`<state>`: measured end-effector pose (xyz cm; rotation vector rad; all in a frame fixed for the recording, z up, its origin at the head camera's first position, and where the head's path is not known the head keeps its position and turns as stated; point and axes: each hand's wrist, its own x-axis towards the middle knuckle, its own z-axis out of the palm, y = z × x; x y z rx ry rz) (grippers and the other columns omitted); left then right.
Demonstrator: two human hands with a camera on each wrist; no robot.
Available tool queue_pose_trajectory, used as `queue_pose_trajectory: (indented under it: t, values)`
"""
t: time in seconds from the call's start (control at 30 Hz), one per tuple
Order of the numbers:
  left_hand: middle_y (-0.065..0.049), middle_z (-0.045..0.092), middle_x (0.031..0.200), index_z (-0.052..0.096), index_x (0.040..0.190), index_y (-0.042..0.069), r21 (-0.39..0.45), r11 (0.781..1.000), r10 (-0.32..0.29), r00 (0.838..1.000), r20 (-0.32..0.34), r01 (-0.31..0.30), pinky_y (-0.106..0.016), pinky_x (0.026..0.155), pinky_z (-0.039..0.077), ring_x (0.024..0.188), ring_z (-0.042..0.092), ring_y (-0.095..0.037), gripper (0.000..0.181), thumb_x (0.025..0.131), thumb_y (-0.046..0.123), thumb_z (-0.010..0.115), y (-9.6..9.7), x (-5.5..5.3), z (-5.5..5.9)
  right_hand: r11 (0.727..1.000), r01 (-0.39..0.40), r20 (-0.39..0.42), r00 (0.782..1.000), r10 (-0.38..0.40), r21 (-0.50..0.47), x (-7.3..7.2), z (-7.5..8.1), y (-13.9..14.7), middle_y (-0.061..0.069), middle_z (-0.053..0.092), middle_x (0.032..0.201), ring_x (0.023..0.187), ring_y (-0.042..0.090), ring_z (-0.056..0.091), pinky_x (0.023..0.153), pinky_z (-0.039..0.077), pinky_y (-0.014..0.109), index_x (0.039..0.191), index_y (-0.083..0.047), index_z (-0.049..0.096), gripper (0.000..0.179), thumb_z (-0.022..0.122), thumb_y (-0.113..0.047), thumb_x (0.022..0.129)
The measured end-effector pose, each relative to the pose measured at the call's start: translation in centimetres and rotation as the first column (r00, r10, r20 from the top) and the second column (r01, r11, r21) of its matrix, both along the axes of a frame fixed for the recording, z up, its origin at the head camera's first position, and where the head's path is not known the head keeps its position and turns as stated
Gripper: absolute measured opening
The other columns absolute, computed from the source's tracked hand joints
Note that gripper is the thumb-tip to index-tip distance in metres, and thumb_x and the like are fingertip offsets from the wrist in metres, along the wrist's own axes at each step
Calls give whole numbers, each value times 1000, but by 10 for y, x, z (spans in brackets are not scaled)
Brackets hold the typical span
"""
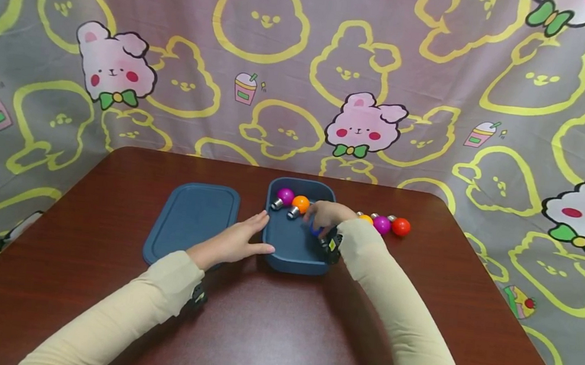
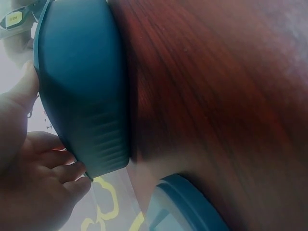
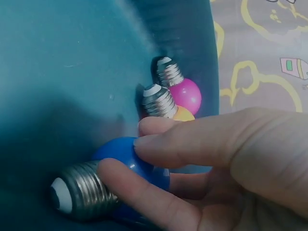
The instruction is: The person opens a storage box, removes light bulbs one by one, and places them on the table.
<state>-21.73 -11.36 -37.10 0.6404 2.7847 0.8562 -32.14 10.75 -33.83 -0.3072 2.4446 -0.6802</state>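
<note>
A blue bulb (image 3: 120, 148) sits between the thumb and fingers of the right hand (image 1: 331, 214), which pinches it by the round globe, the grip narrowed to that width. Its bare metal screw base (image 3: 86, 192) sticks out past the fingertips. Hand and bulb are inside a blue box (image 1: 292, 243); whether the bulb touches the floor cannot be told. Just beyond the grip, to its left, lie an orange bulb (image 1: 301, 203) and, farther out, a purple bulb (image 1: 285, 196).

At the wrist behind the grip, a small black device (image 1: 335, 252) bears a yellow label (image 1: 332, 244), its marks too small to read. Across the box, the left hand (image 1: 235, 241) touches the rim, thumb spread wide from the fingers. Behind this hand a blue lid (image 1: 195, 217) lies on the table (image 1: 266, 334). Right of the pinching hand, outside the box, a red bulb (image 1: 401, 227) ends a row of bulbs.
</note>
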Motion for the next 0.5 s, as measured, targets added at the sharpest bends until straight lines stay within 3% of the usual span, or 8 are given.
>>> queue_pose_trajectory:
  t: [0.23, 0.5]
  values:
    - [-10, 11, 152, 20, 146, 4, 2, 1000, 18, 999, 26, -18, -45, 106, 18, 137, 11, -26, 81, 88, 44, 59, 2, 0, 1, 995, -76, -56, 996, 73, -60, 1, 5, 1, 16, 51, 115, 82, 22, 61, 66, 53, 30, 120, 0, 58, 32, 57, 4, 87]
    - [-10, 12, 152, 21, 146, 3, -9, 1000, 27, 999, 28, -27, -45, 106, 18, 137, 12, -26, 81, 88, 44, 59, 2, -2, 1, 958, -120, -203, 977, 67, -261, 10, 40, 23, 15, 56, 112, 86, 24, 62, 77, 51, 37, 128, -4, 55, 40, 62, -10, 88]
